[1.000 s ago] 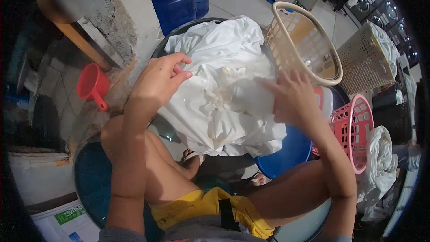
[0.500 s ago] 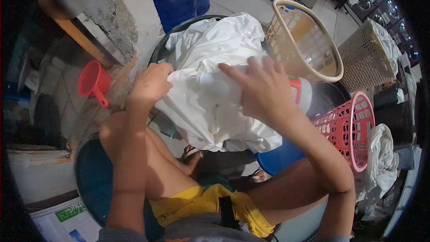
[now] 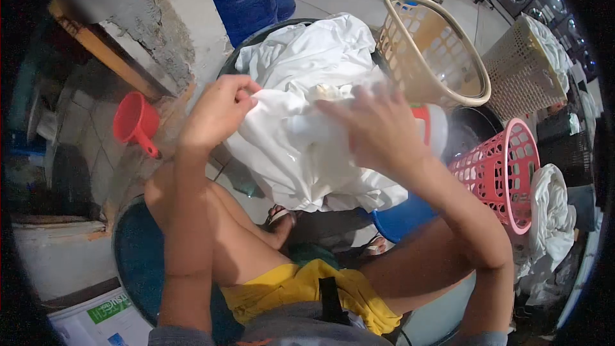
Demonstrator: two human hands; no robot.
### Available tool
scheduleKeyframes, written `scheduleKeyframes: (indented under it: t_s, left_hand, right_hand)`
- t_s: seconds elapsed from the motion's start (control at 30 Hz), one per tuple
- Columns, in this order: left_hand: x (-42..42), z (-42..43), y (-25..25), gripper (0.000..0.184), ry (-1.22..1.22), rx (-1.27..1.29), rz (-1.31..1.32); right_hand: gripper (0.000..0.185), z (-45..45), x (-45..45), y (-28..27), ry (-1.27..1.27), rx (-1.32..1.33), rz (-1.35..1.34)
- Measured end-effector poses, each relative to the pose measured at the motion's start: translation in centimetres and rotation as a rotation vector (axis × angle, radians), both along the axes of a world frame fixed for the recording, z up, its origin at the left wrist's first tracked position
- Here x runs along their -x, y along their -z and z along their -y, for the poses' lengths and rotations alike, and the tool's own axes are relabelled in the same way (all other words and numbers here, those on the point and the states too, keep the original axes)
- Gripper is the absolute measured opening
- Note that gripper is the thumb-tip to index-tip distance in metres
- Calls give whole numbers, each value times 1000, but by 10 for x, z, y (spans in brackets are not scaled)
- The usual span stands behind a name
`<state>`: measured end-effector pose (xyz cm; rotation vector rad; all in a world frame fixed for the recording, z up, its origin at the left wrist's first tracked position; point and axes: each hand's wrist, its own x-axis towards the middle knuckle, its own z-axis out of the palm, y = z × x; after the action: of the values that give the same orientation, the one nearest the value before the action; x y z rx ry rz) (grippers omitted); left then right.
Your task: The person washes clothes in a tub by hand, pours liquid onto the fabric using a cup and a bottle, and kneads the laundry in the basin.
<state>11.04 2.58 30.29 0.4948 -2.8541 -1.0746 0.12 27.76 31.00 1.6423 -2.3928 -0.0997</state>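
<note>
A large white cloth [image 3: 269,134] is spread over a heap of white fabric [image 3: 314,45] in a dark round tub [image 3: 246,41]. My left hand [image 3: 221,106] pinches the cloth near its left side. Over the right part, my right hand [image 3: 384,125], smeared by motion, is wrapped around a white plastic bottle [image 3: 437,129] with a red label. The bottle lies nearly level, its narrow end toward the left and partly lost against the cloth. A yellowish patch shows on the fabric by my right fingertips.
A red dipper [image 3: 136,122] is at the left. Cream [image 3: 477,99] and pink [image 3: 520,218] laundry baskets stand right, near a blue basin [image 3: 403,221]. White laundry [image 3: 551,208] lies beyond. Blue water jugs [image 3: 246,0] stand behind, beside a rough wall [image 3: 170,19].
My left hand has shifted slightly up and right, with its bit of cloth. My right hand and the bottle stay over the same area, and the fingers remain blurred. The view has tilted slightly.
</note>
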Motion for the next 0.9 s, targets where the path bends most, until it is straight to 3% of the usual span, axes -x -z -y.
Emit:
scheduleKeyframes:
  t_s: [0.1,0.2,0.23,0.43,0.6,0.77,0.9]
  left_hand:
    - [0,-7,-7,22,-106,-32,-71]
    - [-3,-15,0,22,-105,265,-294]
    - [-6,-22,-5,21,-116,336,-285]
    - [-9,-57,-1,17,374,236,-149]
    - [-6,-85,15,19,423,303,-69]
    - [0,-106,24,17,457,355,-20]
    - [23,-101,41,12,366,465,-122]
  right_hand:
    - [83,-28,2,-23,47,-47,98]
    - [81,-54,3,-38,39,-89,144]
    - [81,-58,2,-40,41,-113,173]
    - [76,-75,-7,-26,25,-180,184]
    - [74,-85,-8,-17,26,-202,60]
    - [81,-90,-10,-36,70,-213,263]
    - [87,-97,-3,-46,76,-235,357]
